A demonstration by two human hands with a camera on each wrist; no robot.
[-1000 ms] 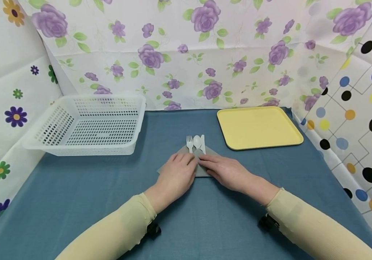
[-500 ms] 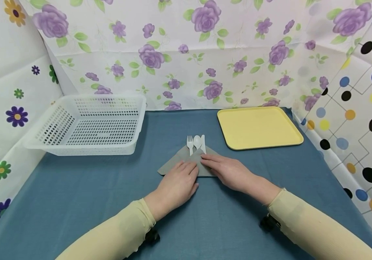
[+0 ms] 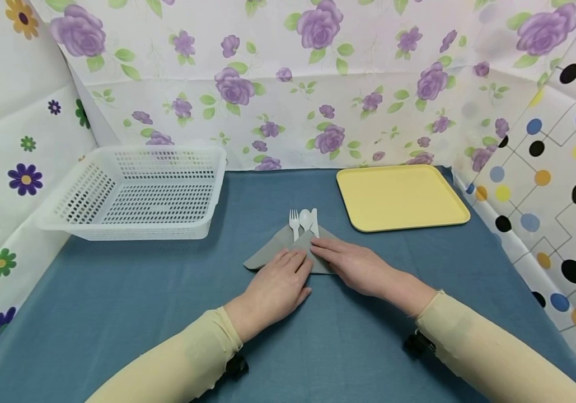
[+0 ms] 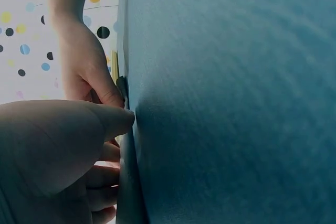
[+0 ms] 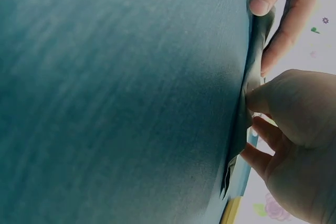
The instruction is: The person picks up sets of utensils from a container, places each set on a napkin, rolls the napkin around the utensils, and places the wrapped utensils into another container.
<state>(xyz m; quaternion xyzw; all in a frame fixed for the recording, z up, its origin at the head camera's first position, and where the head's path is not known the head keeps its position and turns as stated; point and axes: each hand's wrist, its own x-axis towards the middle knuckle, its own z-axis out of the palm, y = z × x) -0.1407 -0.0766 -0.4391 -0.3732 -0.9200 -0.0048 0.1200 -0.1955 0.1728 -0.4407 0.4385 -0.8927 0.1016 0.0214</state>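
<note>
A grey napkin [image 3: 271, 253], folded to a triangle-like shape, lies mid-table with its corner folded up over the handles of a white plastic fork [image 3: 294, 221], spoon [image 3: 305, 218] and knife [image 3: 314, 220]. Their heads stick out beyond the fold, side by side; the handles are hidden. My left hand [image 3: 276, 288] rests its fairly straight fingers on the front middle of the napkin. From the other side, my right hand [image 3: 360, 267] lays its extended fingers on the fold just below the knife. In the right wrist view, the right thumb and fingertips [image 5: 252, 157] touch the napkin edge.
At the back left stands a white perforated basket [image 3: 202, 230]. A yellow tray [image 3: 403, 198] lies at the back right. Blue cloth [image 3: 131, 302] covers the table, and patterned sheets [image 3: 277, 101] hang around its back and sides.
My left hand has drawn back from the cutlery toward the napkin's front edge, uncovering the napkin's left side, then shifted slightly right. The right hand has stayed nearly in place.
</note>
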